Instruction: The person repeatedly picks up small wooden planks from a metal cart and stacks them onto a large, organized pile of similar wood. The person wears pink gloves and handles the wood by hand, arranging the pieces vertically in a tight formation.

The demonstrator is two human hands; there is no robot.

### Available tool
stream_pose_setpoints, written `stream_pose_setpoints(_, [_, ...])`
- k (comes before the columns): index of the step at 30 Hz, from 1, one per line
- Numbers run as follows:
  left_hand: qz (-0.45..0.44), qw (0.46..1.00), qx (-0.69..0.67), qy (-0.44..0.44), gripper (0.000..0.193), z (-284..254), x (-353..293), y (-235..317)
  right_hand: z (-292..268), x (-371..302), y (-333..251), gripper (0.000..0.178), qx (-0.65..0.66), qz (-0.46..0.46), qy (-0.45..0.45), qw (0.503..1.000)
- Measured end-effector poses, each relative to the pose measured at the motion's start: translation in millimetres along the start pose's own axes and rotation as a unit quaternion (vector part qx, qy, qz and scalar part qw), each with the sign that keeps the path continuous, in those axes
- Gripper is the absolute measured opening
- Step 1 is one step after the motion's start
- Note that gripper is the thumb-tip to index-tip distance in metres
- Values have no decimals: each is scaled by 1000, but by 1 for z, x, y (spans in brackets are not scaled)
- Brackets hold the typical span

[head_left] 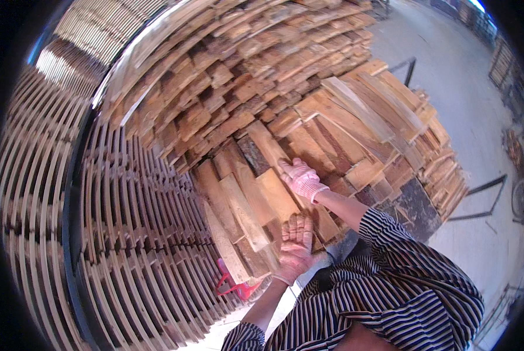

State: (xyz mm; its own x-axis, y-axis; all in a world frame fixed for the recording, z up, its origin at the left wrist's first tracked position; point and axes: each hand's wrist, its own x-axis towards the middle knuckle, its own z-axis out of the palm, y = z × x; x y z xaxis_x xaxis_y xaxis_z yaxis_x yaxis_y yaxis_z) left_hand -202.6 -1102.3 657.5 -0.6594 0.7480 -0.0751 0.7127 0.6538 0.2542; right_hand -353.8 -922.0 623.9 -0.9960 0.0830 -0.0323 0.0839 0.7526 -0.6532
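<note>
Gloved right hand (300, 177) lies flat, fingers extended, pinning a short plank (276, 193) atop the loose board pile (355, 123), while the left hand (295, 248), open, braces the plank's near end just below, steadying it.

A timber yard: rough sawn boards (256, 105) piled high beside stacked slatted racks (127, 234) on concrete floor (449, 88).

A concrete floor (467, 123) carries a big heap of rough wooden boards (285, 93) beside stacked slat racks (139, 234).
</note>
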Motion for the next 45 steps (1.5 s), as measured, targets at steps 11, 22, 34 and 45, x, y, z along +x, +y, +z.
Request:
stream_pose_setpoints(11, [-34,999,-19,9,122,-46,26,-17,-128,15,116,41,-455,-18,184,871])
stream_pose_setpoints(22, [-340,889,-198,234,127,-59,27,-211,-184,16,120,41,-412,118,90,899])
stream_pose_setpoints(34, [-491,685,-502,190,89,-3,-59,-324,-180,15,105,66,-331,119,70,933])
stream_pose_setpoints(45, [-401,756,-475,207,69,16,-55,-336,-157,-19,88,69,-314,137,93,935])
